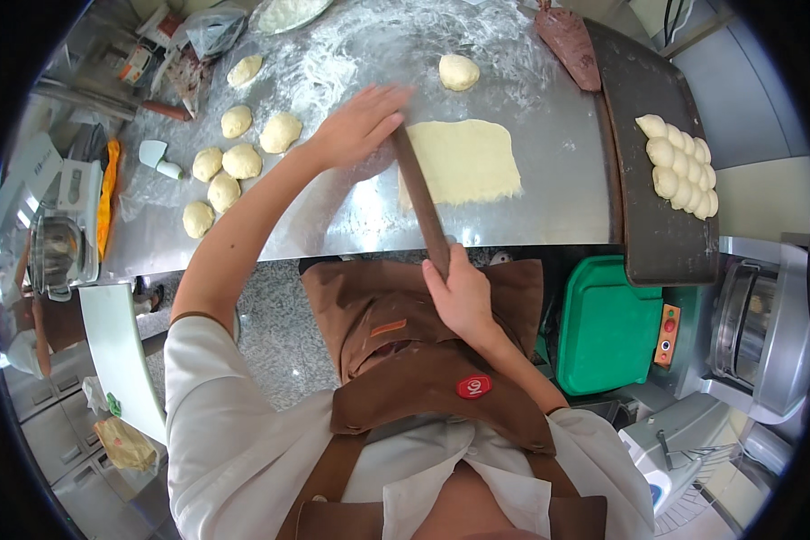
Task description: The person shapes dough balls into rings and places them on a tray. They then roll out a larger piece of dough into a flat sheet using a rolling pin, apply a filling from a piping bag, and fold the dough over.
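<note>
A brown wooden rolling pin (pixel 418 192) lies slanted along the left side of a flat, roughly rectangular dough sheet (pixel 469 162) on a floured steel worktable (pixel 553 216). My right hand (pixel 460 293) is closed around the pin's near end, just over the table's front edge. At the far end, my left hand (pixel 364 128) touches the pin with fingers stretched out and blurred; whether it grips cannot be told. A single dough ball (pixel 459 72) sits beyond the sheet. Several more dough balls (pixel 241 161) are grouped left of my left forearm.
On the right, a dark baking tray (pixel 668 253) carries a block of joined dough pieces (pixel 682 165), beside a brown-filled piping bag (pixel 567 50). A white scraper (pixel 158 158) and steel bowls (pixel 57 253) are left. A green lid (pixel 607 324) stands below the tray. Another person (pixel 30 331) is far left.
</note>
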`<state>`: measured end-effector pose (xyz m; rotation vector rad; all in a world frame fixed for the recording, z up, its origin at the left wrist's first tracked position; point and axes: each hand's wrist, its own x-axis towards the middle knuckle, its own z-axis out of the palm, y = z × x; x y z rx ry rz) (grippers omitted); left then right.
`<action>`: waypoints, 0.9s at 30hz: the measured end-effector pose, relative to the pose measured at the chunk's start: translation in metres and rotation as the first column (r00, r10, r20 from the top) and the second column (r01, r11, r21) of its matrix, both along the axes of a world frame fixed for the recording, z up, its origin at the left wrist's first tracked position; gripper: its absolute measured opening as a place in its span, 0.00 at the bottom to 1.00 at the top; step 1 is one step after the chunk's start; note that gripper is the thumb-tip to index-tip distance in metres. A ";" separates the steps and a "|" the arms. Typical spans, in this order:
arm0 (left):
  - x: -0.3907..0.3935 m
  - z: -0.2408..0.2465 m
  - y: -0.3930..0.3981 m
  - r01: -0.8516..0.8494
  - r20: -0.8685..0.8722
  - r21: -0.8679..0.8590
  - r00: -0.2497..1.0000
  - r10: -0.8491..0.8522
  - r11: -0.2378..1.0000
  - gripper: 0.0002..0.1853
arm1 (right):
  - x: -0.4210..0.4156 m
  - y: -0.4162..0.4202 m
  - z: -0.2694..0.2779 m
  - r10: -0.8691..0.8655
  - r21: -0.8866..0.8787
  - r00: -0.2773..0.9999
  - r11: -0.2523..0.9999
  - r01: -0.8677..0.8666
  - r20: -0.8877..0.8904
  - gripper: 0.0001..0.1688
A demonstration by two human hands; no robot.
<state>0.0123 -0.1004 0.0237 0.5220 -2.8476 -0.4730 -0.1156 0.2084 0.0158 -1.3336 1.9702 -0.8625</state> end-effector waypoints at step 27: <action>0.009 0.005 0.027 -0.047 -0.045 -0.214 0.998 0.038 0.976 0.29 | 0.006 0.007 0.001 0.058 0.103 0.929 0.989 -0.102 0.365 0.25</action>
